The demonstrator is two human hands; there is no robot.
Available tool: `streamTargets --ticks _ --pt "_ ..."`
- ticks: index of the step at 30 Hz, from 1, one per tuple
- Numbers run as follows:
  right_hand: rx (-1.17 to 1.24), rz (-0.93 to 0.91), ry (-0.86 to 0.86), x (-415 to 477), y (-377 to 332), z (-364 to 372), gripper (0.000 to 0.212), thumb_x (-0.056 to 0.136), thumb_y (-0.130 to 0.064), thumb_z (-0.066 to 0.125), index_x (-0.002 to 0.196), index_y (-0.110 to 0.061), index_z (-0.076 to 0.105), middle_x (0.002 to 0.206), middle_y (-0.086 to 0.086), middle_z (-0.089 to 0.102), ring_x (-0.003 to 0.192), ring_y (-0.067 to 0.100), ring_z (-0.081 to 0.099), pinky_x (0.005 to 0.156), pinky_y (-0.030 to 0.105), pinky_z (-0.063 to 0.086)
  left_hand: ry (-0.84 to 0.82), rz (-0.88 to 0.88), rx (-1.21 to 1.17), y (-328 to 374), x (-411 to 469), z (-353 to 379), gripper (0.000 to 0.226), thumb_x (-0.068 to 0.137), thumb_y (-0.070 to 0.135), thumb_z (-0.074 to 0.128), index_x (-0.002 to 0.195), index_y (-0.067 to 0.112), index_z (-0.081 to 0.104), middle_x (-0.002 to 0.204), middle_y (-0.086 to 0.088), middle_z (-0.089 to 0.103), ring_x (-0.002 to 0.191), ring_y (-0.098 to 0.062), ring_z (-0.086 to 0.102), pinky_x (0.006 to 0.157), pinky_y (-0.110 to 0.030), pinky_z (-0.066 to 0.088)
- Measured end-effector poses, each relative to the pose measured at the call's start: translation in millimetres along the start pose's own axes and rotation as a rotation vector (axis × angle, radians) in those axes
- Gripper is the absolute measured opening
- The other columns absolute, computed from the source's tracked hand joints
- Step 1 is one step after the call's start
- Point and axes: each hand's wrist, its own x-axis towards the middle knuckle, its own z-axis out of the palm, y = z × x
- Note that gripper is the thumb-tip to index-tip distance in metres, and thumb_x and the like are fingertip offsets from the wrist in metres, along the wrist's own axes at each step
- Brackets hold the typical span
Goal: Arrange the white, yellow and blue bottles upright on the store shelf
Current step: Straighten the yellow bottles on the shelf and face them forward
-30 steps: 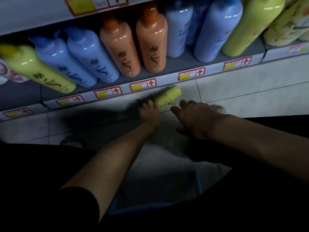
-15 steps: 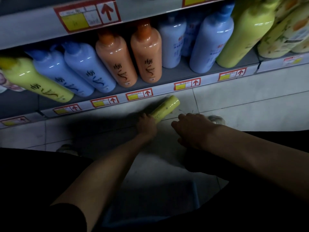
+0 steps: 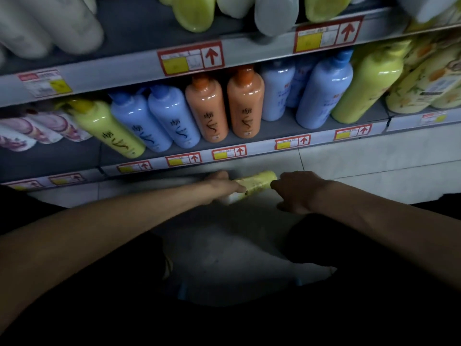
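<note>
A slim yellow bottle with a white cap end lies tilted just above the tiled floor, below the bottom shelf edge. My left hand grips its lower end. My right hand is at the bottle's upper end with fingers curled; whether it touches the bottle is unclear. On the bottom shelf stand a yellow bottle, two blue bottles, two orange bottles, more blue bottles and a tall yellow bottle. White and yellow bottles fill the shelf above.
Flower-printed packs lie at the bottom shelf's left, printed yellow bottles at its right. Price tags with red arrows line both shelf edges. The pale tiled floor stretches to the right. My dark-clothed knees fill the lower view.
The view has tilted up, showing the upper shelf. My left hand has turned the slim yellow bottle flatter and lifted it slightly; my right hand has come closer to its upper end.
</note>
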Motion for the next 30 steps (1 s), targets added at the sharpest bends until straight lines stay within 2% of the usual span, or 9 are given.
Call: streamTargets --ticks 5,8,10,13,18,20,23,25,30 --pt "0.036 0.042 0.144 0.7 -2.0 -15.2 0.089 0.090 -0.046 0.073 0.159 -0.017 0.024 0.144 0.014 0.049 0.128 0.034 0.057 0.098 0.043 0.051 -0.031 0.075 -0.147 0.7 -48.4 -65.1 0.062 0.069 0.063 0.082 0.098 0.011 0.065 0.100 -0.007 0.066 0.088 -0.021 0.065 0.066 -0.028 0.047" --pt "0.133 0.063 0.261 -2.0 -6.7 -25.4 0.100 0.086 -0.048 0.077 0.161 -0.017 0.018 0.152 0.016 0.042 0.136 0.036 0.049 0.107 0.045 0.048 -0.023 0.166 -0.229 5.9 -79.8 -106.7 0.060 0.065 0.063 0.084 0.082 0.007 0.069 0.068 -0.006 0.064 0.067 -0.012 0.063 0.059 -0.023 0.046" --pt "0.207 0.046 0.430 -4.5 -10.9 -34.0 0.094 0.081 -0.049 0.080 0.155 -0.017 0.031 0.144 0.013 0.049 0.130 0.035 0.052 0.104 0.045 0.048 0.001 0.198 -0.283 8.9 -97.6 -130.4 0.055 0.070 0.060 0.083 0.072 0.008 0.065 0.060 0.000 0.056 0.059 -0.009 0.055 0.058 -0.021 0.040" --pt "0.313 0.011 0.622 -8.5 -18.9 -50.5 0.076 0.077 -0.045 0.083 0.139 -0.015 0.050 0.126 0.012 0.061 0.113 0.036 0.061 0.087 0.041 0.049 0.068 0.257 -0.340 10.4 -116.2 -155.2 0.066 0.063 0.066 0.080 0.082 0.003 0.076 0.068 -0.002 0.063 0.068 -0.012 0.059 0.069 -0.030 0.040" --pt "0.384 -0.021 0.821 -17.0 -28.3 -71.7 0.066 0.070 -0.042 0.085 0.127 -0.020 0.060 0.109 0.008 0.068 0.096 0.036 0.067 0.074 0.043 0.056 0.114 0.385 -0.507 10.3 -128.5 -173.2 0.027 0.073 0.043 0.083 0.062 0.019 0.075 0.063 0.003 0.067 0.061 -0.007 0.063 0.061 -0.020 0.045" --pt "0.404 -0.025 0.863 -20.9 -30.0 -81.1 0.065 0.069 -0.044 0.086 0.125 -0.022 0.062 0.106 0.006 0.068 0.092 0.034 0.067 0.073 0.045 0.057 0.126 0.413 -0.531 9.7 -129.5 -180.8 0.028 0.076 0.039 0.084 0.060 0.019 0.074 0.060 0.002 0.066 0.057 -0.007 0.063 0.056 -0.016 0.046" --pt "0.411 -0.037 0.936 -26.9 -34.2 -96.1 0.062 0.069 -0.042 0.088 0.124 -0.024 0.064 0.105 0.002 0.068 0.091 0.032 0.067 0.070 0.042 0.057 0.141 0.452 -0.609 3.3 -134.9 -195.0 0.059 0.056 0.059 0.087 0.083 0.009 0.073 0.079 -0.025 0.070 0.075 -0.028 0.064 0.080 -0.040 0.040" --pt "0.431 -0.052 1.001 -32.6 -35.4 -106.6 0.060 0.070 -0.039 0.089 0.124 -0.025 0.066 0.108 0.002 0.068 0.097 0.029 0.066 0.074 0.038 0.055 0.107 0.485 -0.703 -6.7 -136.8 -201.9 0.074 0.058 0.058 0.088 0.102 0.001 0.070 0.095 -0.040 0.067 0.086 -0.035 0.057 0.083 -0.050 0.027" --pt "0.276 -0.097 1.213 -50.7 -31.1 -137.9 0.058 0.078 -0.048 0.078 0.127 -0.019 0.068 0.113 0.004 0.069 0.102 0.030 0.062 0.082 0.041 0.051 0.097 0.614 -0.652 -20.1 -146.1 -219.4 0.047 0.073 0.036 0.081 0.102 -0.001 0.071 0.090 -0.012 0.068 0.084 -0.026 0.060 0.075 -0.031 0.041"
